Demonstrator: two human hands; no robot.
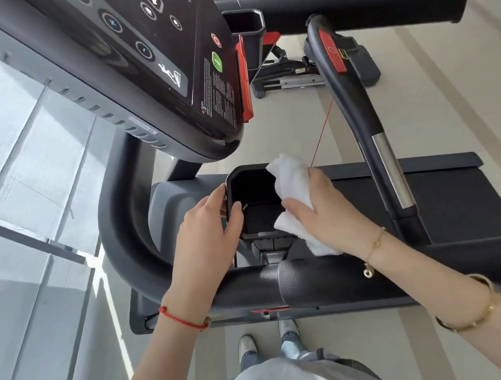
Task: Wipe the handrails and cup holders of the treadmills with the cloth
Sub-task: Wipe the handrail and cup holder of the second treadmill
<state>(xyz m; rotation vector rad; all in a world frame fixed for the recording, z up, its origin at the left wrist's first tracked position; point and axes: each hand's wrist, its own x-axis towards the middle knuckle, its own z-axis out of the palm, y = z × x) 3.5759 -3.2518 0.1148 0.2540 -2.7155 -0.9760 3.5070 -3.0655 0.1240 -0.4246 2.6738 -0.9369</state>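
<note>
So we're at the cup holder stage on this treadmill. The black, angular plastic cup holder (255, 203) sits dead centre of the frame, just under the dark glossy control console (145, 62) that fills the upper left. The left hand (208, 224) grips the holder's left rim, fingers curled over the edge, looks like it's steadying it. The right hand (321, 206) holds the white, crumpled terry cloth (291, 186), wrapped round it and pressed against the holder's right rim, thumb reaching toward the inside.

Progress-wise, I'd guess somewhere mid-job. The wipe seems to be on the rim, and whether the inside has been done I can't say. Nothing shows whether the thick black padded handrail (313, 278) across the lower middle is clean either, same for the slim black side handrail with a chrome grip section (391, 170) on the right. A second square black cup holder (244, 28) sits at the top centre beyond the console, and another long black padded bar (348, 7) at the upper right, so probably more left to do.

Hard to read: the holder's floor is very dark, something small lies in it but I can't tell what. The cloth's lower end hides behind the right wrist, and the console cuts off at the frame's top.
</note>
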